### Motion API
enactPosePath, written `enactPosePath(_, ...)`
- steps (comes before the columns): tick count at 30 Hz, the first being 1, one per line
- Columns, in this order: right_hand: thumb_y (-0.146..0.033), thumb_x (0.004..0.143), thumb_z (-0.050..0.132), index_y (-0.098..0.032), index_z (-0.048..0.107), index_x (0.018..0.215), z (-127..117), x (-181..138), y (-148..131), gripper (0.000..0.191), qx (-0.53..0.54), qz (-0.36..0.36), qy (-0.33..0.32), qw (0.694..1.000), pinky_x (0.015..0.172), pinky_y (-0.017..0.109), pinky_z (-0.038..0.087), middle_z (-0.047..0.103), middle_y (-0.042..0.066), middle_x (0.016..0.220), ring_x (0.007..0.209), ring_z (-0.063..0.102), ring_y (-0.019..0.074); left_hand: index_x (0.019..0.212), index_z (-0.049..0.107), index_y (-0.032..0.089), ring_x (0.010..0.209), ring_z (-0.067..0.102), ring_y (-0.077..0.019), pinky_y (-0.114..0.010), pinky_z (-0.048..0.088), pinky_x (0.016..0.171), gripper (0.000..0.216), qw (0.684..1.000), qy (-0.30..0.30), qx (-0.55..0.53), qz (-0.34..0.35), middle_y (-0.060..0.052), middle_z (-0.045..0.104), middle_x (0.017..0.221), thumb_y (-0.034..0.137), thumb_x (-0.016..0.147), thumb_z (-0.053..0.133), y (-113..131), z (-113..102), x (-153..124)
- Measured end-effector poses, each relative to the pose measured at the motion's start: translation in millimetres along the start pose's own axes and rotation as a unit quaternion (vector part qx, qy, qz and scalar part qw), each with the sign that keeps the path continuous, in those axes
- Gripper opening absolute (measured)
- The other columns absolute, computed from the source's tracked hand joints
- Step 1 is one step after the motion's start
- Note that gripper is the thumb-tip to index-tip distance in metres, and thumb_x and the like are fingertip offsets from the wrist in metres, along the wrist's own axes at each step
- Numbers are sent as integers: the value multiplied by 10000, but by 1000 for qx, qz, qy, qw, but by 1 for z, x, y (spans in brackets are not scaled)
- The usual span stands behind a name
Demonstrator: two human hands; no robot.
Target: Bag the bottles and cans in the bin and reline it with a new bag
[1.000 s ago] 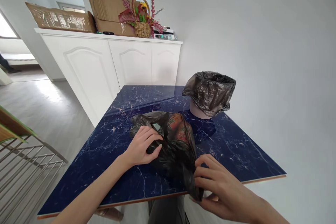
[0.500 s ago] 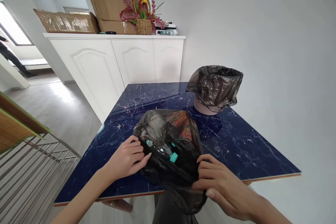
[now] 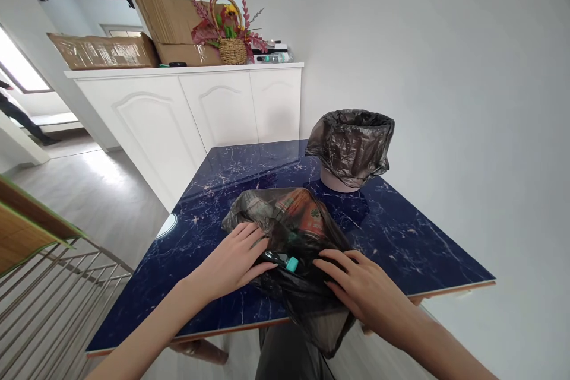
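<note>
A thin black garbage bag [image 3: 312, 303] lies on the near part of the table, its loose end hanging over the front edge. My left hand [image 3: 238, 255] is closed on the bag's left side, fingers bent over the plastic. On the right side my right hand [image 3: 360, 279] has its fingers curled into the folds. Between the hands a plastic bottle with a teal cap [image 3: 291, 264] shows in the bag's mouth, partly covered by my left hand. Red printed packaging [image 3: 309, 219] shows through the film behind it.
A small bin [image 3: 341, 181] lined with a black bag [image 3: 356, 145] stands at the table's back right. Behind the blue table [image 3: 240, 166], a white cabinet [image 3: 227, 104] carries cardboard boxes and a flower basket [image 3: 233, 50]. A metal rack [image 3: 75, 279] is at the left.
Both hands have moved inward, drawing the bag's mouth narrower. My left hand now covers more of the bottle, and the bag looks flatter. The view has shifted slightly.
</note>
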State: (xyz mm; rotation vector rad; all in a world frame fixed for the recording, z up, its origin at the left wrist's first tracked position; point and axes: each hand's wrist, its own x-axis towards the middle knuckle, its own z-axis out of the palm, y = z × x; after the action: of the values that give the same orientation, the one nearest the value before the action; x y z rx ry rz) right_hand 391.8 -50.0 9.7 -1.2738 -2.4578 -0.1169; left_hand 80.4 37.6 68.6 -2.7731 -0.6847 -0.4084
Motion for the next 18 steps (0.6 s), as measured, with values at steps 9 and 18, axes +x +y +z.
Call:
enactPosePath(9, -251, 1055, 567, -220, 556, 1497, 15, -22, 21, 443, -19, 42, 13, 999, 979, 531, 608, 594, 156, 1563, 1231, 684, 348, 958, 705, 177, 1050, 683, -361, -489, 535, 952, 280, 994, -102, -18, -42, -149, 725, 1065, 401, 878, 854, -6, 7, 14)
enactPosePath(18, -318, 1110, 488, -260, 703, 1266, 18, -9, 51, 272, 253, 122, 72, 957, 875, 340, 612, 746, 76, 1348, 1046, 753, 208, 1042, 679, 224, 961, 739, -292, -349, 581, 753, 495, 971, -84, -181, -133, -56, 751, 1049, 528, 751, 940, 0, -22, 17)
